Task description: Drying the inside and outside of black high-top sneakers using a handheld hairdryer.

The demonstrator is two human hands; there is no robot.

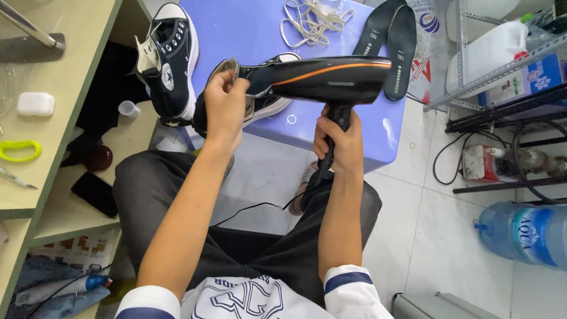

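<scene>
My right hand [338, 142] grips the handle of a black hair dryer [331, 80] with an orange stripe, its nozzle pointing left into a black high-top sneaker [269, 100]. My left hand [224, 109] holds that sneaker by its opening, over the edge of a light purple stool [248, 29]. A second black sneaker [168, 59] with a white sole stands at the stool's left side. White laces [310, 20] and two dark insoles [393, 41] lie on the stool's far part.
A wooden desk [35, 147] on the left carries a white earbud case [35, 104], a yellow-green loop and a black phone [94, 194] on a lower shelf. On the right, a metal rack [502, 71], white jug and blue water bottle [525, 231].
</scene>
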